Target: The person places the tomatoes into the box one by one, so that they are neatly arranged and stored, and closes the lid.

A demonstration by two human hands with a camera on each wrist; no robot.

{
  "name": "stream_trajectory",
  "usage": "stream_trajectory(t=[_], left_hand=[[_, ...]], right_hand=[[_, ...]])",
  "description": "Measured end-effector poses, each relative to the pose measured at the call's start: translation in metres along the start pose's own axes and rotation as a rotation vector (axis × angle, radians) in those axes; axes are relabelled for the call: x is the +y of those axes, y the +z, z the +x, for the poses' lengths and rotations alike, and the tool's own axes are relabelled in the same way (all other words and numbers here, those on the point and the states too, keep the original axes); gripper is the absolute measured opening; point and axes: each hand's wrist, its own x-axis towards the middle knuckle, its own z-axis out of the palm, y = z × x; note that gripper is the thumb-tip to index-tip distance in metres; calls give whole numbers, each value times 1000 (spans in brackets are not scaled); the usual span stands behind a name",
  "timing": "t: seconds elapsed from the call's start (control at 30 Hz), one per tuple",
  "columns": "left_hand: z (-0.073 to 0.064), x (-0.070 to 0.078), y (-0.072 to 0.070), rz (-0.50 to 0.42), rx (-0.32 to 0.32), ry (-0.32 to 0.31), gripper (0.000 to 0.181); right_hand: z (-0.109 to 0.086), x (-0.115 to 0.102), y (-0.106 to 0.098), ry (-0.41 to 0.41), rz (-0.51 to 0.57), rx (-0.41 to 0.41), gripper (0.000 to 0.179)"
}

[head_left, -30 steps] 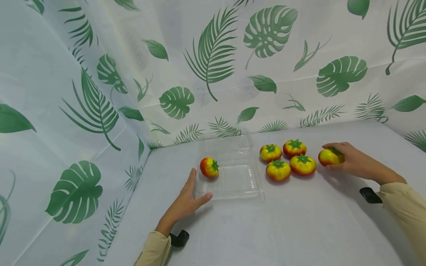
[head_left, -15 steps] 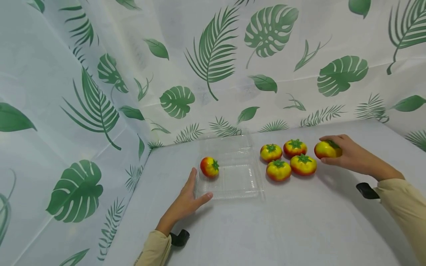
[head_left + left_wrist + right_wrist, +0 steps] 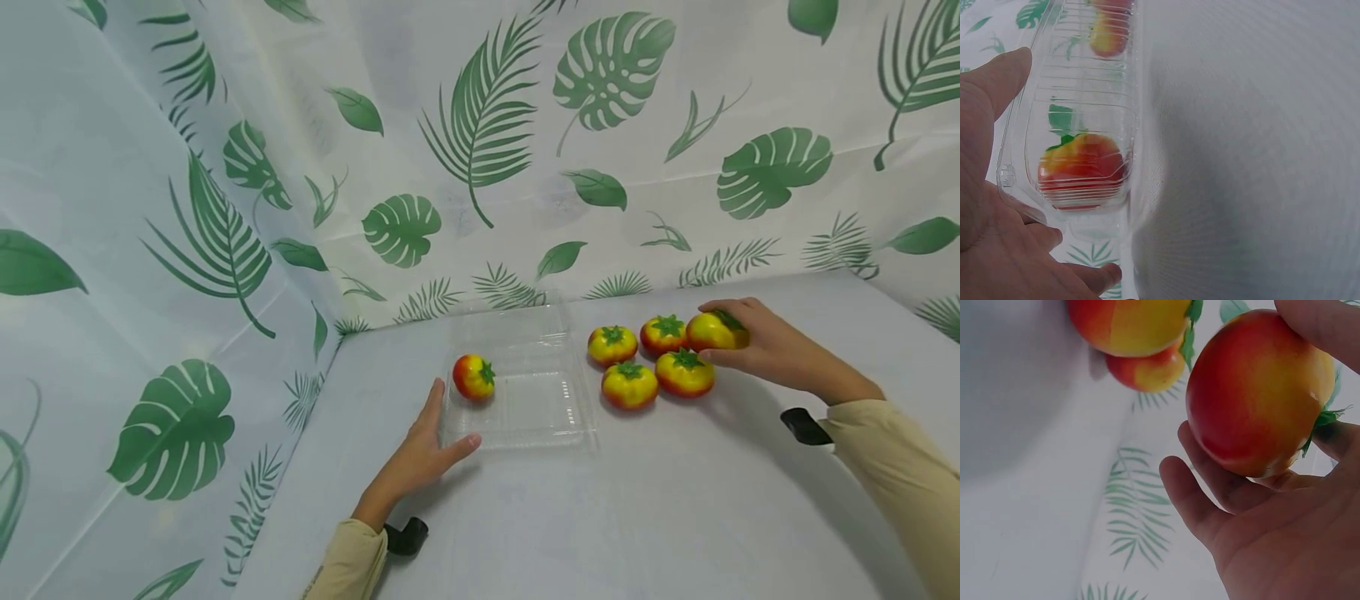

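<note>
My right hand (image 3: 772, 346) grips a red-and-yellow tomato (image 3: 714, 332) with a green leafy top, thumb on one side and fingers on the other. In the right wrist view this tomato (image 3: 1257, 394) is tilted, its leafy top towards the palm. Several similar tomatoes (image 3: 628, 386) sit close together just left of it. My left hand (image 3: 420, 454) lies at the near left corner of a clear plastic clamshell box (image 3: 517, 435), thumb and fingers spread along its edges. One tomato (image 3: 473, 377) lies on its side at the left within the box, seen through the wall in the left wrist view.
The box's clear lid (image 3: 510, 325) lies folded back towards the rear wall. A white cloth (image 3: 637, 500) covers the table. Leaf-printed sheets (image 3: 510, 233) hang behind and to the left.
My right hand has lifted the tomato and carried it left, up to the grouped tomatoes. The left hand and the box have stayed in place.
</note>
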Motion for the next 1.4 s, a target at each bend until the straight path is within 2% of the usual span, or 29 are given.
stream_trajectory(t=[0.73, 1.4], left_hand=[[1, 1, 0, 2, -4, -39, 114], [2, -2, 0, -7, -4, -39, 117]], right_hand=[[8, -30, 17, -64, 12, -3, 75], [21, -66, 40, -156, 73, -16, 72]])
